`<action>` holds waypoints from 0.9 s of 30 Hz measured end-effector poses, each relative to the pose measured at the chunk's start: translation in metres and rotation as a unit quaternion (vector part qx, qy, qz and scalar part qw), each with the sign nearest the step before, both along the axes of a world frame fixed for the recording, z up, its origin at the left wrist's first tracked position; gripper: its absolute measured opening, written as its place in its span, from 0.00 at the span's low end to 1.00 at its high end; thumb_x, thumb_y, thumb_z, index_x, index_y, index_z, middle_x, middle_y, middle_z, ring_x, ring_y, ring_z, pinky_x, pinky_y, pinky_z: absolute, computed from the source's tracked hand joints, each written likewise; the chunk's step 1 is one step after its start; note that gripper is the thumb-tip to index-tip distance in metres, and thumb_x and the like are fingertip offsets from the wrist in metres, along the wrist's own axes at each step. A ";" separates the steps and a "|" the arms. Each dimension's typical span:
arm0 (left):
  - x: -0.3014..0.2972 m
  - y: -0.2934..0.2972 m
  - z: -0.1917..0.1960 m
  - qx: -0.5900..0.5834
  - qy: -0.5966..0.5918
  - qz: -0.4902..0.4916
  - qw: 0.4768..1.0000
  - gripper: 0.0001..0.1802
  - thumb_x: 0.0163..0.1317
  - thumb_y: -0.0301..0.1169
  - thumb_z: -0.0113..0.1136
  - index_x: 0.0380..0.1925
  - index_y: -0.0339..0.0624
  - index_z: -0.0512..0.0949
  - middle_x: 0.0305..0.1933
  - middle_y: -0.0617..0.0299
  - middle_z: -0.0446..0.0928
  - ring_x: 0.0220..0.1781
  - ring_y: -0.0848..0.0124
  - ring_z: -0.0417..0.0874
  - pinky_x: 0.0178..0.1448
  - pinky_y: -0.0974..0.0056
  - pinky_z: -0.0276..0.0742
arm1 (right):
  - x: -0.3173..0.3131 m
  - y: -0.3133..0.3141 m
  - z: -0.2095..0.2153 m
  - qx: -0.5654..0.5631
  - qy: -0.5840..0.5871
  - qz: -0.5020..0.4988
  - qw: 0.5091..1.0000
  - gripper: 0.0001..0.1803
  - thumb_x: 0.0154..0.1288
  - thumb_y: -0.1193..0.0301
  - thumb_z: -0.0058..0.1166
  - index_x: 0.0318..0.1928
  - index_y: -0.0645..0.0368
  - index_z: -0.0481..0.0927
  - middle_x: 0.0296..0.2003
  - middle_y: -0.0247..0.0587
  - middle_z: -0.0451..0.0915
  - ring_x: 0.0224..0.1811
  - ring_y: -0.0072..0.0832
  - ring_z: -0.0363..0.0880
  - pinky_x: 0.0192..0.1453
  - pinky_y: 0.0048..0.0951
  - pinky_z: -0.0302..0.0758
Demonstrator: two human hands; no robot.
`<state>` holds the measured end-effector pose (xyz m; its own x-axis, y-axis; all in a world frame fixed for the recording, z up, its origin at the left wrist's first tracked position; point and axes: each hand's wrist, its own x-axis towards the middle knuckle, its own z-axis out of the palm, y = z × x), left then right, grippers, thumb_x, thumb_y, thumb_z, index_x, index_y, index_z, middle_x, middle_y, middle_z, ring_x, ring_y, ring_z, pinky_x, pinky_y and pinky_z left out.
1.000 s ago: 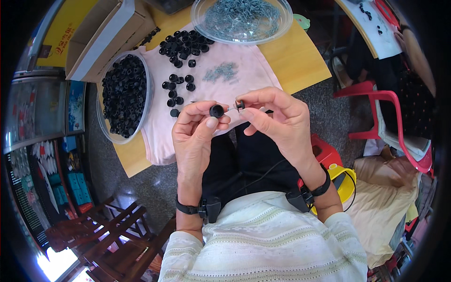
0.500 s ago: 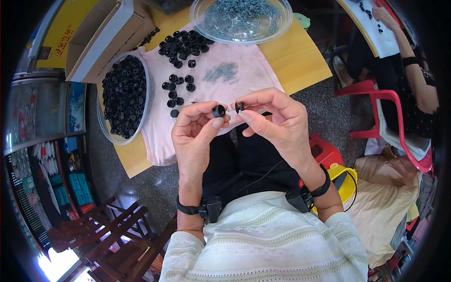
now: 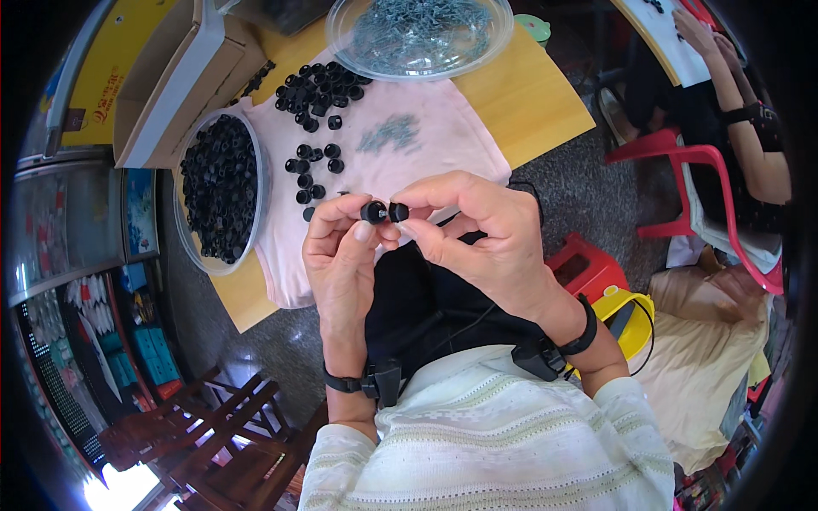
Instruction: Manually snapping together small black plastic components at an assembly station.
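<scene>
My left hand (image 3: 341, 268) pinches a round black plastic cap (image 3: 372, 212) between thumb and fingers. Between the thumb and fingers of my right hand (image 3: 490, 238) is a second black plastic piece (image 3: 399, 212), close against the cap. A bit of bright metal shows between the two; earlier it looked like a screw. Beyond my hands, a pink cloth (image 3: 285, 255) carries a pile of black caps (image 3: 319, 92), a smaller loose group of caps (image 3: 304, 181) and a patch of small grey screws (image 3: 392, 134).
An oval clear tub (image 3: 262, 192) of black pieces stands at the left, beside a cardboard box (image 3: 175, 89). At the far edge sits a clear bowl (image 3: 426, 70) of screws. To the right are a red chair (image 3: 724, 183), a red stool (image 3: 588, 266) and another person's arm (image 3: 754, 140).
My right hand has moved left, bringing its black piece up against the cap in my left hand. The metal between them now shows less. The view has shifted slightly.
</scene>
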<state>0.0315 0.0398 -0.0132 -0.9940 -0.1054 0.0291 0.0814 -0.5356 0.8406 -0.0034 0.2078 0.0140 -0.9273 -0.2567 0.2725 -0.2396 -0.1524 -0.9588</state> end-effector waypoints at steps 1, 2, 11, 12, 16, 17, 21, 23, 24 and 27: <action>0.000 0.000 0.000 0.002 -0.005 0.002 1.000 0.12 0.66 0.22 0.56 0.49 0.33 0.74 0.41 0.53 0.80 0.37 0.68 0.83 0.41 0.66 0.81 | 0.000 -0.001 0.000 -0.001 0.000 -0.002 1.000 0.12 0.58 0.81 0.60 0.44 0.67 0.81 0.36 0.42 0.83 0.35 0.23 0.85 0.34 0.21 0.84; 0.001 0.001 0.000 0.001 -0.006 -0.001 1.000 0.12 0.66 0.22 0.56 0.49 0.33 0.74 0.41 0.53 0.80 0.37 0.68 0.83 0.41 0.66 0.81 | 0.000 -0.001 -0.001 0.011 0.023 -0.014 1.000 0.12 0.58 0.81 0.61 0.43 0.67 0.81 0.36 0.42 0.83 0.35 0.24 0.85 0.34 0.21 0.84; 0.001 0.001 0.000 -0.002 -0.018 0.007 1.000 0.13 0.67 0.25 0.57 0.49 0.32 0.74 0.39 0.54 0.81 0.36 0.68 0.84 0.41 0.66 0.82 | -0.001 -0.001 -0.002 0.030 0.029 -0.026 0.999 0.11 0.57 0.80 0.63 0.42 0.66 0.81 0.35 0.42 0.83 0.33 0.24 0.85 0.31 0.22 0.83; 0.000 0.001 0.000 -0.002 -0.017 0.004 1.000 0.13 0.67 0.25 0.57 0.49 0.32 0.74 0.39 0.54 0.81 0.36 0.68 0.84 0.41 0.66 0.82 | -0.001 -0.001 -0.002 0.013 0.002 -0.021 1.000 0.10 0.57 0.80 0.63 0.41 0.66 0.82 0.35 0.42 0.83 0.32 0.24 0.85 0.31 0.22 0.84; 0.000 0.001 -0.002 0.002 -0.019 0.001 1.000 0.13 0.67 0.25 0.57 0.49 0.32 0.74 0.39 0.53 0.81 0.37 0.69 0.84 0.41 0.67 0.82 | -0.002 0.000 -0.002 0.033 0.018 -0.028 0.999 0.09 0.57 0.80 0.63 0.41 0.67 0.82 0.35 0.42 0.84 0.32 0.24 0.85 0.31 0.22 0.83; 0.000 0.001 -0.002 0.002 -0.018 0.001 1.000 0.13 0.67 0.25 0.57 0.49 0.32 0.74 0.39 0.53 0.81 0.37 0.69 0.84 0.41 0.67 0.82 | -0.002 0.000 -0.003 0.029 0.021 -0.031 0.999 0.09 0.57 0.80 0.63 0.41 0.66 0.82 0.35 0.42 0.84 0.32 0.25 0.85 0.31 0.22 0.83; 0.000 0.002 -0.001 -0.002 -0.027 -0.005 1.000 0.13 0.68 0.26 0.56 0.50 0.32 0.74 0.39 0.53 0.82 0.36 0.69 0.84 0.41 0.67 0.82 | -0.002 0.000 -0.003 0.033 0.036 -0.034 0.998 0.09 0.58 0.81 0.62 0.41 0.67 0.82 0.34 0.42 0.84 0.33 0.25 0.86 0.32 0.22 0.83; 0.000 0.002 -0.001 0.000 -0.029 -0.005 1.000 0.13 0.68 0.27 0.56 0.50 0.32 0.74 0.39 0.53 0.82 0.36 0.69 0.84 0.41 0.67 0.82 | -0.001 0.001 -0.002 0.014 -0.014 -0.020 1.000 0.09 0.59 0.81 0.61 0.41 0.68 0.82 0.35 0.43 0.84 0.33 0.24 0.86 0.33 0.21 0.83; -0.001 0.001 -0.001 -0.002 -0.028 -0.009 1.000 0.14 0.69 0.28 0.56 0.51 0.32 0.74 0.39 0.53 0.82 0.36 0.69 0.84 0.41 0.67 0.82 | -0.001 0.001 -0.001 -0.004 -0.064 -0.005 0.998 0.09 0.59 0.81 0.60 0.42 0.68 0.81 0.35 0.43 0.84 0.34 0.24 0.86 0.33 0.21 0.83; -0.002 0.001 -0.001 0.000 -0.027 -0.017 1.000 0.14 0.69 0.28 0.55 0.51 0.32 0.74 0.39 0.53 0.82 0.35 0.69 0.84 0.41 0.67 0.82 | -0.002 0.003 0.000 -0.005 -0.082 0.001 0.997 0.10 0.60 0.81 0.60 0.42 0.69 0.81 0.36 0.44 0.84 0.35 0.22 0.85 0.34 0.20 0.82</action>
<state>0.0296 0.0413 -0.0138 -0.9971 -0.0719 -0.0242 0.0183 -0.5370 0.8434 -0.0056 0.2112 0.0143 -0.9592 -0.2565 0.1191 -0.0789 -0.1618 -0.9837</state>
